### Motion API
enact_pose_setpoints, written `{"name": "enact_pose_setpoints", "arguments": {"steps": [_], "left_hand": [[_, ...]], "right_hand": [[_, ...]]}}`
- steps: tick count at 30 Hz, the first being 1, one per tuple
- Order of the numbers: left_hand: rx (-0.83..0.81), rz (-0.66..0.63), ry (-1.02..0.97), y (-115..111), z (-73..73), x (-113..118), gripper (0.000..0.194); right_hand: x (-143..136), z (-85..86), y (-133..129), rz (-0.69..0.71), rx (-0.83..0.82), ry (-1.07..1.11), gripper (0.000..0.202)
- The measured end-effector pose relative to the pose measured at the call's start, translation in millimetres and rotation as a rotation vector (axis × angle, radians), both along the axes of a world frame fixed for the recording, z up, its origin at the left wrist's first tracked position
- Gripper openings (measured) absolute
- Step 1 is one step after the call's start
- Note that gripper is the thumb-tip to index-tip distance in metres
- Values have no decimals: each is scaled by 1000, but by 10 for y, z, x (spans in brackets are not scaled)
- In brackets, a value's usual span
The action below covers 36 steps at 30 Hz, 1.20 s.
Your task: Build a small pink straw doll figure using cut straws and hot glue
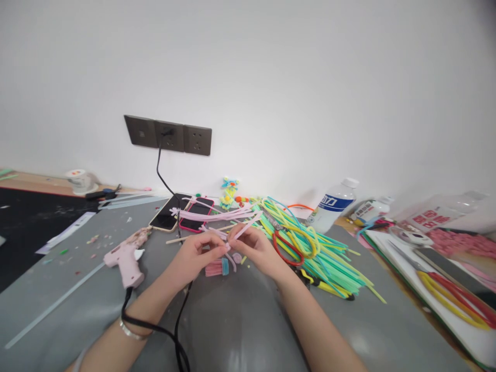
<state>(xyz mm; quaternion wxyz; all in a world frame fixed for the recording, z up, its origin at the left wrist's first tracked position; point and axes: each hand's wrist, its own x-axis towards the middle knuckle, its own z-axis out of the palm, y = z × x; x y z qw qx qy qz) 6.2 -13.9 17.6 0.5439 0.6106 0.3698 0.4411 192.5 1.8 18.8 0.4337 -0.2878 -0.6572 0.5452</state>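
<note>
Mid-frame, left hand (205,251) and right hand (253,248) pinch pale pink stem (246,228) between fingertips; glue gun (127,257) lies left on counter (248,330)

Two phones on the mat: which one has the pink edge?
The phone nearer the bottle, partly covered by pale pink stems. The other phone, to its left, has a cream edge.

Thin silvery bracelet (132,331) on left wrist, perhaps pale sleeve edge (79,360)
</note>
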Motion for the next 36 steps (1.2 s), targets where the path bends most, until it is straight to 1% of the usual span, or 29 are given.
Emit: {"name": "enact_pose_setpoints", "arguments": {"steps": [6,11,15,19,20,22,25,27,29,31,36], "left_hand": [[69,130,-17,3,-40,3,20],[164,227,51,12,-122,2,18],[223,235,100,14,-150,-2,18],[217,225,103,-2,-95,3,20],[200,204,91,-7,-76,6,21],[144,130,61,-15,-43,12,25],[-16,-44,10,-28,-24,13,33],[-142,-173,-21,-41,-32,7,34],[-235,-272,-30,-53,-44,-3,32],[-285,-316,-34,-61,-51,-11,30],[-347,-304,-112,-57,-40,-1,29]], "right_hand": [[-39,21,-32,-50,6,-1,31],[-74,17,-64,-131,87,-76,29],[-124,-19,-76,-207,142,-133,21],[-115,-25,-57,-199,118,-121,21],[-95,-15,-48,-180,104,-119,22],[-34,17,-32,-101,70,-112,24],[73,69,-16,74,21,-81,25],[129,94,-15,171,1,-81,25],[160,106,-19,252,-24,-99,25],[168,105,-24,305,-60,-97,24],[148,77,-28,326,-99,-42,22]]}}
